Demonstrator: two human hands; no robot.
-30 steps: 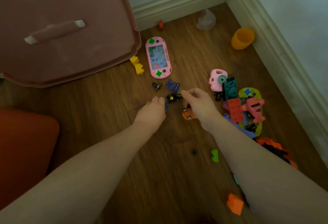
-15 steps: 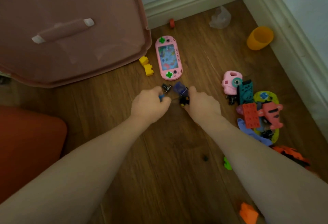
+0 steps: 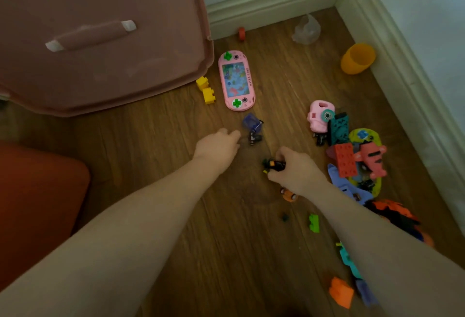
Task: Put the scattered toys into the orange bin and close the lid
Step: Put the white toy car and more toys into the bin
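While both bare forearms are stretched out over the brown wood-plank floor [image 3: 156, 155], the right hand [image 3: 294, 169] is seen with fingers curled round a small black toy with yellow and orange marks [image 3: 273, 164], held just above the boards. The left hand [image 3: 216, 144] lies knuckles up with fingers bent under; whether anything is held in it cannot be told. Just beyond its fingertips a small dark wheeled toy [image 3: 254, 138] is noted on the floor, and touching that, a translucent blue plastic piece [image 3: 251, 121].

A dusty-pink plastic lid with a moulded bar handle [image 3: 100, 40] is recorded at the far left of the floor, tilted up against the wall. An orange rounded bin corner [image 3: 37, 198] is seen at the left edge. Just beside the lid's right rim two yellow building bricks [image 3: 206, 89] are noted, and next to them a pink oblong handheld water game with green cross buttons [image 3: 236, 80].

Near the right skirting board a heap is logged: a pink toy camera [image 3: 318, 115], a teal block [image 3: 339, 128], a red studded brick [image 3: 344, 159] and a coral toy plane [image 3: 371, 159], all touching. An orange plastic cup [image 3: 357, 57] lies on its side toward the far right corner. A green brick [image 3: 314, 223] and an orange block [image 3: 341, 291] lie apart on the near floor.
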